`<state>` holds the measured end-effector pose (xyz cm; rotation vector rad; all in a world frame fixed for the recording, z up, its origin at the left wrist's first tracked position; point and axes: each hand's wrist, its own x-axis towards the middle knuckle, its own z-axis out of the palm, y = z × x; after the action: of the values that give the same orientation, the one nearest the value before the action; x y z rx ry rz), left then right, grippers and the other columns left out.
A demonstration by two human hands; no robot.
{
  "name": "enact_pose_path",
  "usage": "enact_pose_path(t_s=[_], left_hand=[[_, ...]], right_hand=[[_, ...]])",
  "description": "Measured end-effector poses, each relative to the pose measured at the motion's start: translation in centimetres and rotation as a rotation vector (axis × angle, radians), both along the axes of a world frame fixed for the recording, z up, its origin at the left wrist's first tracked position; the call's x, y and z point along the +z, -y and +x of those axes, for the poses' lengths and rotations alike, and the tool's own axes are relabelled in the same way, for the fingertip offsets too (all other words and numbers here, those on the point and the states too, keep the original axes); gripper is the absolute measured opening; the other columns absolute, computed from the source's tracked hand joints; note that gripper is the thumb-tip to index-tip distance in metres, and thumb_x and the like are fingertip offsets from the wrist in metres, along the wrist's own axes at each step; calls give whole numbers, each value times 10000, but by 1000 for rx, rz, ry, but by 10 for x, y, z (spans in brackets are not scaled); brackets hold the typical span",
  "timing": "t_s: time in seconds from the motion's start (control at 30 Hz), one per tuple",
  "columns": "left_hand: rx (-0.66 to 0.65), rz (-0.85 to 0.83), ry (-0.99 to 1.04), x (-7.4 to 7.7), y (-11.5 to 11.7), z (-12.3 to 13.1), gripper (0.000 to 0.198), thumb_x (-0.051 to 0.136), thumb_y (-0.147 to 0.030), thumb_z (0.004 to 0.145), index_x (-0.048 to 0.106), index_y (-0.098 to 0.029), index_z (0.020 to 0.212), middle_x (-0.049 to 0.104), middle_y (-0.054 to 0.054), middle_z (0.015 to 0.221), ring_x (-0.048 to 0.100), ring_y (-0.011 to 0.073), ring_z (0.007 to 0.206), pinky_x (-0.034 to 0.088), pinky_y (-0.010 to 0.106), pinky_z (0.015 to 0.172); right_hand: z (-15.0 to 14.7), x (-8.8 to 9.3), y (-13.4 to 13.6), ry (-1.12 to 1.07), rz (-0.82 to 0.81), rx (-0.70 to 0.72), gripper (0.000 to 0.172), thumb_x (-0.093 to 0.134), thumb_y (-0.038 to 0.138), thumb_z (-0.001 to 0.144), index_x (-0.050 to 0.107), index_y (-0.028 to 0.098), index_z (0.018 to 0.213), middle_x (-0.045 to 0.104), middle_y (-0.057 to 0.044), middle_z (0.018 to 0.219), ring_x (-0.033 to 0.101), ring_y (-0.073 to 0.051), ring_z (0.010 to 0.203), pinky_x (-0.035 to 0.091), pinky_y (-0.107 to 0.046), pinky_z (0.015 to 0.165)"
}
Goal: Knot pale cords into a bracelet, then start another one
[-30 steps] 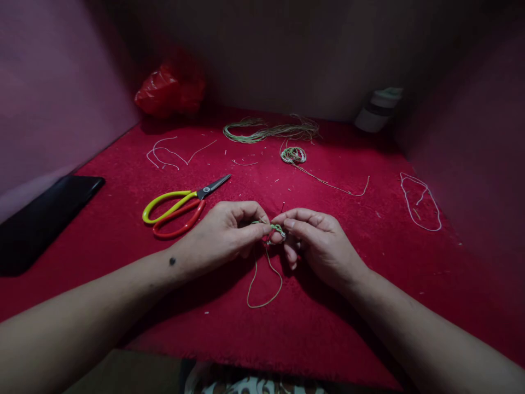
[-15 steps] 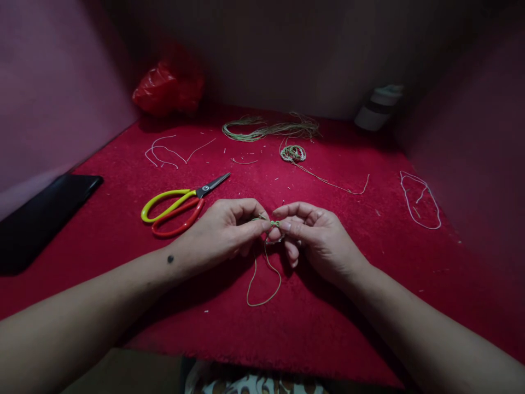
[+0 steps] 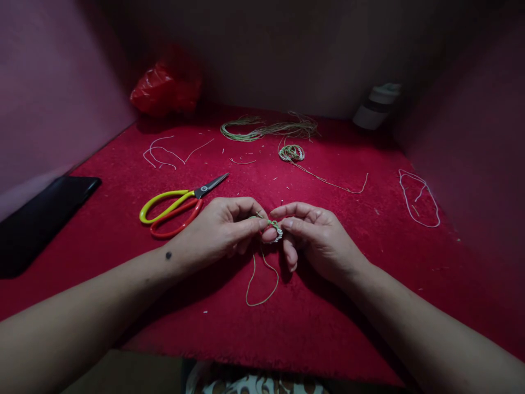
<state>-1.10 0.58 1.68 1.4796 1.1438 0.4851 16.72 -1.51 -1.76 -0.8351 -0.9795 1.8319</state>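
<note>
L hand is clamping a small green-and-white braided piece btwn thumb & forefinger, just above the red-covered table, nearer the front edge than the back. R hand is hovering at the piece's other side: thumb & forefinger tips are showing apart, thumb right by the braid; can't tell if it's pressing on it. A fingertip is showing inside the braid's curve, & a loose cord loop is hanging below toward the front edge.

Step in hand is prob. working the braid w/ fingertips; next move is prob. calling for a firm L pinch, a precise R grip & the loop staying untangled.

Scissors are lying left of the hands, blades pointing to the back edge. Farther back, a coiled braid is resting in front of a cord bundle near the back edge.
</note>
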Motion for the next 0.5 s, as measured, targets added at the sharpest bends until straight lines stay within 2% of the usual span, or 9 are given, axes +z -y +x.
enact_pose_path(t_s=[0.17, 0.5], left_hand=[[-6, -13, 10, -2, -2, 0, 171, 552, -313, 818, 586, -146, 817, 554, -16, 551, 386, 44, 399, 287, 155, 381], [16, -65, 19, -3, -4, -1, 160, 553, -300, 820, 585, -143, 801, 559, -3, 567, 387, 46, 406, 288, 162, 381]], right_hand=[[0, -2, 0, -57, -34, 32, 183, 535, 148, 780, 542, 133, 962, 697, -53, 747, 566, -120, 382, 503, -261, 370], [0, -1, 2, -31, -43, 46, 304, 636, 211, 749, 567, 127, 1033, 719, -94, 853, 593, -130, 401, 512, -271, 395]])
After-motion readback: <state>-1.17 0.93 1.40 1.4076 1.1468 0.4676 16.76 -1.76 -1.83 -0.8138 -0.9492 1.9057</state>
